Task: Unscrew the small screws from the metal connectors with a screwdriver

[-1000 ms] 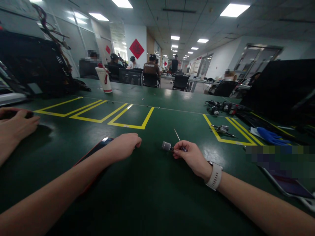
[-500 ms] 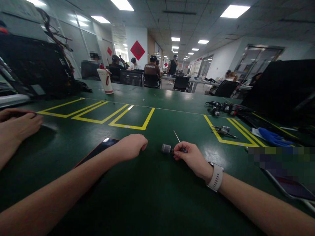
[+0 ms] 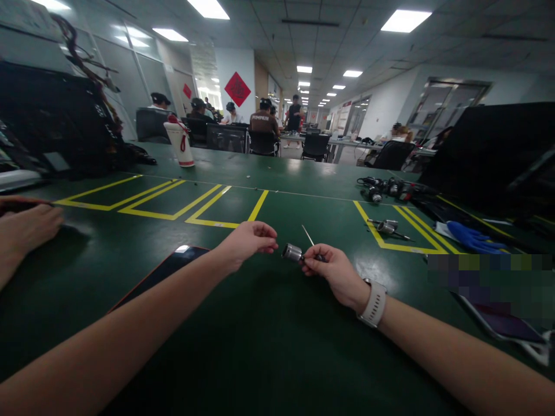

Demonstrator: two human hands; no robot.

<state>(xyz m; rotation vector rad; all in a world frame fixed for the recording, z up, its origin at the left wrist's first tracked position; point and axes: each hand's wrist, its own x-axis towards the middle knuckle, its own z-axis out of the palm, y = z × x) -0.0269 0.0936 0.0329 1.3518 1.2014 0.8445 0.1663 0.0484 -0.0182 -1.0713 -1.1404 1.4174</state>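
Note:
My right hand (image 3: 332,271) is closed in a pinch around the shank end of a hole saw (image 3: 292,252), a short silver metal cup with its hollow end facing left. A thin light metal rod (image 3: 307,235) sticks up behind those fingers; its lower end is hidden by them. Just left of the cup hovers my left hand (image 3: 249,242), fingers loosely bent and apart from the thumb, with nothing seen in them. The cup and the left fingertips do not touch. Under my left forearm lies a dark phone (image 3: 160,274) on the green table (image 3: 277,346).
A second hole saw (image 3: 388,226) with a thin bit lies in a yellow taped frame at right. Beyond it are dark metal parts (image 3: 375,190) and a blue glove (image 3: 470,236). A paper cup (image 3: 179,141) stands far left. Another person's hand (image 3: 32,228) rests at the left edge.
My left hand has risen and moved right toward the hole saw, its fingers opening from a curl. The hole saw has turned, so its hollow end shows more.

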